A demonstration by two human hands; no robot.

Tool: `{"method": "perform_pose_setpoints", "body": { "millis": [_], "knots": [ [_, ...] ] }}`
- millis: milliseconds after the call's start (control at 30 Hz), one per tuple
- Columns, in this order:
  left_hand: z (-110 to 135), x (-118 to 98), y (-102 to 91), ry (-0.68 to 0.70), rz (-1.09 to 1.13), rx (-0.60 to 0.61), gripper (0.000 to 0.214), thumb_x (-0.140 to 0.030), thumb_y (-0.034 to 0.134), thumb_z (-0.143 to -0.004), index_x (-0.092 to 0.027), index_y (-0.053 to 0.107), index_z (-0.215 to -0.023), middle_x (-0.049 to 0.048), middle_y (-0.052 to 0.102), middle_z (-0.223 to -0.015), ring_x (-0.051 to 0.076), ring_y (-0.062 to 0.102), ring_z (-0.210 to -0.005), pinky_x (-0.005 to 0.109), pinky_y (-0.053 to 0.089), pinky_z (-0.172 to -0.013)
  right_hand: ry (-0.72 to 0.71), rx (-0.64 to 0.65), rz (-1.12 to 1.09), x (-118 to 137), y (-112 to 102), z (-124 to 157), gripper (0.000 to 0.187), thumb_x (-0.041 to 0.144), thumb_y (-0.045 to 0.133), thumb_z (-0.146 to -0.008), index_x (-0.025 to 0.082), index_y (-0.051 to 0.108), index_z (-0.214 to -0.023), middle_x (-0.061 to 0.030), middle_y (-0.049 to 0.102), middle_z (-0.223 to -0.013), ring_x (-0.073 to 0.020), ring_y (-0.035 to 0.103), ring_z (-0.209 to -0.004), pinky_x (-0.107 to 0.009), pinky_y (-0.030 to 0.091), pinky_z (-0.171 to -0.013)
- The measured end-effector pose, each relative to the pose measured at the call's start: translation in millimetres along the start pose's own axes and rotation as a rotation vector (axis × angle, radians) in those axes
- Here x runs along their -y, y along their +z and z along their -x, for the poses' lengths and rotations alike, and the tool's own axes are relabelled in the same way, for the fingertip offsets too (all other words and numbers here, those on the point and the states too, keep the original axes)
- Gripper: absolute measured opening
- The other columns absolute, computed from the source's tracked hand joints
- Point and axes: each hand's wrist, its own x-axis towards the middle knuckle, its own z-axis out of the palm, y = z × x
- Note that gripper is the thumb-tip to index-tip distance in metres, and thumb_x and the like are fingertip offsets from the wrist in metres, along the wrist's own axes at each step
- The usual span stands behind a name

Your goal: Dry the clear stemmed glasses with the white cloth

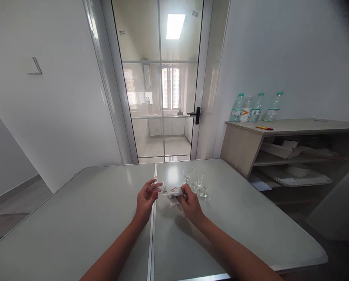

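Over the middle of the grey table (89,226), my left hand (145,198) has its fingers curled round a small clear stemmed glass (162,189), which lies tilted sideways. My right hand (192,205) grips a crumpled white cloth (175,194) against the stem end of that glass; the cloth partly covers it. Just beyond my right hand, several more clear stemmed glasses (205,196) stand close together on the table. Their edges are hard to make out against the pale surface.
A metal-edged seam (152,238) runs down the table. To the right stands a wooden shelf unit (241,144) with plastic bottles (256,107) and a yellow-and-red pen-like object (264,128) on top, trays (303,179) inside. A glass door (177,89) with a black handle (197,115) is behind.
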Motion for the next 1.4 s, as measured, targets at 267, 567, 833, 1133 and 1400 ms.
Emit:
{"method": "perform_pose_setpoints", "body": {
  "millis": [267, 567, 833, 1133, 1400],
  "knots": [
    [-4.6, 1.9, -2.7, 0.027, 0.000, -0.187, 0.054, -0.050, 0.066, -0.090, -0.016, 0.059, -0.132, 0.0157, 0.070, -0.119, 0.021, 0.064, -0.091, 0.028, 0.057, -0.062, 0.104, -0.019, -0.011, -0.9, 1.6, -3.6, 0.022, 0.040, 0.049, -0.099, 0.022, 0.062, -0.097, 0.0032, 0.057, -0.075, -0.0152, 0.051, -0.069, -0.025, 0.038, -0.065],
    [-6.1, -2.8, -2.6, 0.051, -0.011, -0.359, 0.052, -0.052, 0.067, -0.090, -0.019, 0.059, -0.129, 0.0131, 0.069, -0.117, 0.020, 0.064, -0.092, 0.025, 0.058, -0.057, -0.119, -0.026, 0.036, 5.0, -4.7, -3.7, 0.034, 0.039, 0.060, -0.094, 0.019, 0.067, -0.067, -0.0082, 0.063, -0.113, -0.0194, 0.059, -0.090, -0.030, 0.045, -0.082],
    [-3.0, -4.8, -0.1, 0.093, 0.092, -0.313, 0.054, -0.051, 0.070, -0.088, -0.022, 0.055, -0.131, 0.0112, 0.066, -0.120, 0.020, 0.066, -0.094, 0.033, 0.064, -0.067, 0.437, -0.071, -0.129, -33.0, 12.0, -3.7, 0.049, 0.057, 0.064, -0.083, 0.019, 0.052, -0.056, 0.0035, 0.045, -0.051, -0.0118, 0.041, -0.049, -0.024, 0.031, -0.049],
    [9.2, -0.6, 9.0, 0.172, -0.217, 0.062, 0.054, -0.036, 0.076, -0.084, -0.026, 0.052, -0.132, 0.0113, 0.064, -0.127, 0.022, 0.068, -0.100, 0.036, 0.063, -0.078, 0.762, 0.136, -0.853, -14.2, 7.7, -6.9, 0.048, 0.063, 0.061, -0.088, 0.017, 0.071, -0.100, -0.0108, 0.076, -0.094, -0.0246, 0.074, -0.083, -0.041, 0.061, -0.080],
    [15.0, 2.0, 7.6, 0.304, -0.299, 0.163, 0.059, -0.028, 0.080, -0.080, -0.028, 0.052, -0.132, 0.0090, 0.064, -0.122, 0.023, 0.068, -0.102, 0.038, 0.065, -0.079, 0.537, 0.041, -0.513, -42.7, 6.3, -8.3, 0.049, 0.051, 0.090, -0.060, 0.014, 0.073, -0.085, -0.0092, 0.076, -0.082, -0.0268, 0.072, -0.073, -0.041, 0.061, -0.070]
  ]
}}
